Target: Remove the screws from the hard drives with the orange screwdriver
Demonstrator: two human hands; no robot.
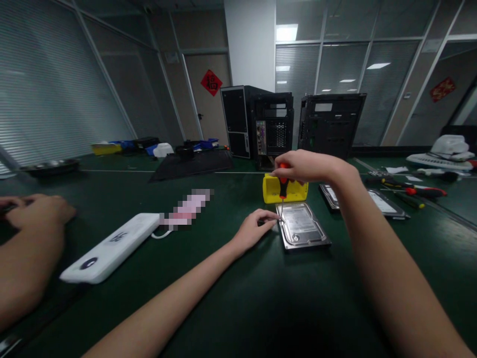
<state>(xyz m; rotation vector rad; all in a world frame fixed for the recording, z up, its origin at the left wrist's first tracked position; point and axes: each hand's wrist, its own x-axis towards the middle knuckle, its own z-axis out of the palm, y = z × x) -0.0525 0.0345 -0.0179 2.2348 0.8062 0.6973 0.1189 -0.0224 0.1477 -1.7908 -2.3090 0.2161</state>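
Observation:
A hard drive lies flat on the green table, its labelled face up. My right hand is wrapped round the red and black handle of a screwdriver from above. The shaft points down, and its tip meets the drive near the left edge. My left hand rests on the table to the left, thumb and forefinger brought together at that edge, close to the tip. Whether those fingertips also touch the shaft, I cannot tell. Just behind the drive stands a yellow holder, partly hidden by my right hand.
More hard drives lie right, partly behind my forearm, near pliers. Computer cases stand at the back. Left are a white power bank, a pixelated object and another person's hand. A dark mat lies behind.

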